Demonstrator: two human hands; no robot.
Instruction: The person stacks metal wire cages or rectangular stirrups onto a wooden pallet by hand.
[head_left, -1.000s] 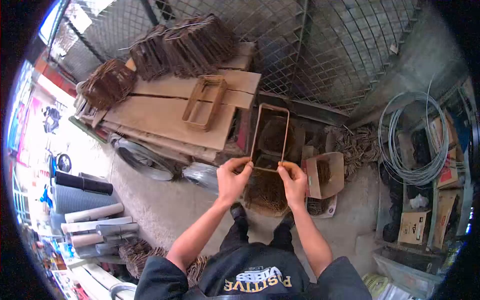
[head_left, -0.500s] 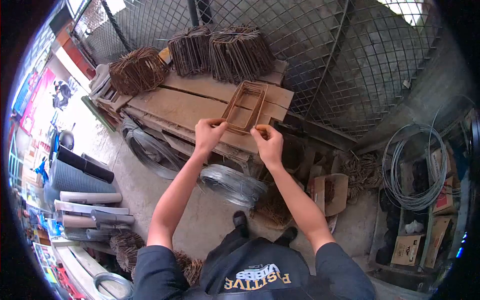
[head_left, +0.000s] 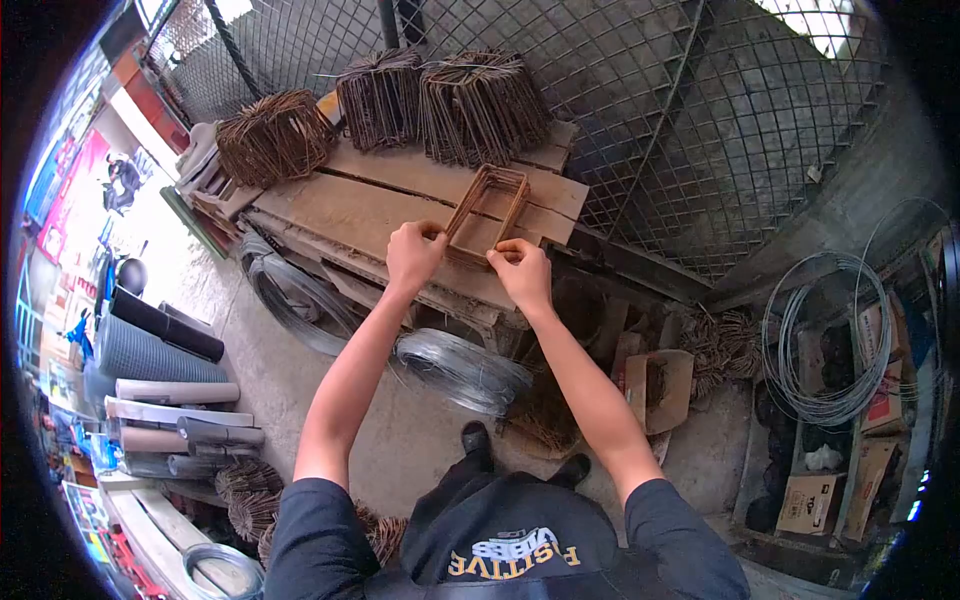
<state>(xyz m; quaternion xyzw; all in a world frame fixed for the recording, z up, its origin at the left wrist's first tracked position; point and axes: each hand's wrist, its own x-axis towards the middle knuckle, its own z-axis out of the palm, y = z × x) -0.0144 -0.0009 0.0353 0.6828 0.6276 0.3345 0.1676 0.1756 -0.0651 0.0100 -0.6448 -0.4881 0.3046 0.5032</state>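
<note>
A small stack of rusty rectangular steel stirrups point(head_left: 516, 208) lies on the wooden table, its long sides pointing away from me. My left hand point(head_left: 415, 258) is closed on the near left corner of the stack, thumb and fingers pinched together. At the near right corner, my right hand point(head_left: 522, 272) pinches the rods between thumb and forefinger. My fingers partly hide both near corners, so how many rods each hand grips cannot be seen.
Bundles of rusty stirrups point(head_left: 480, 110) stand along the back of the wooden table point(head_left: 350, 215), before a wire mesh fence point(head_left: 640, 130). Coils of grey wire point(head_left: 465, 370) lie below its front edge. An open cardboard box point(head_left: 672, 390) sits right; mesh rolls point(head_left: 165, 350) lie left.
My right hand has shifted left, closer in against the near right corner of the stirrups. My left hand has moved slightly up and left. The stack stays in nearly the same spot.
</note>
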